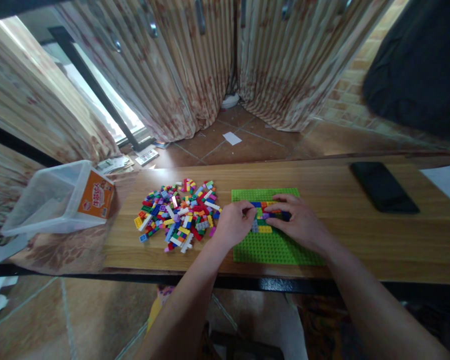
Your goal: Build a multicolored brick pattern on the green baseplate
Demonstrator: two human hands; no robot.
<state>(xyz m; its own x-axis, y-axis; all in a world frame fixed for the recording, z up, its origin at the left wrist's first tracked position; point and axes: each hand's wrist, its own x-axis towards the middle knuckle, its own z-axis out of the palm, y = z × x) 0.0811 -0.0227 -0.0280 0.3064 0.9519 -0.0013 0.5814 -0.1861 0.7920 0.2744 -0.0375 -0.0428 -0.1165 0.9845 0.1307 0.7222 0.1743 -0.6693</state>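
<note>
A green studded baseplate [262,250] lies on the wooden table, with joined toy bricks [264,229] in blue, orange, purple, grey and yellow on it. My left hand [235,220] is at the left side of these bricks, thumb and fingers pinched together; whatever is between the fingertips is too small to make out. From the right, my right hand [302,223] reaches over the bricks with its fingers stretched and apart, fingertips touching them and covering part of them. Left of the baseplate spreads a loose pile of mixed-colour bricks [183,212].
A clear plastic tub [48,200] with an orange label lies tipped at the table's left end. On the right are a black phone [384,186] and a white paper sheet [448,182]. Curtains [195,75] hang beyond the table [322,175].
</note>
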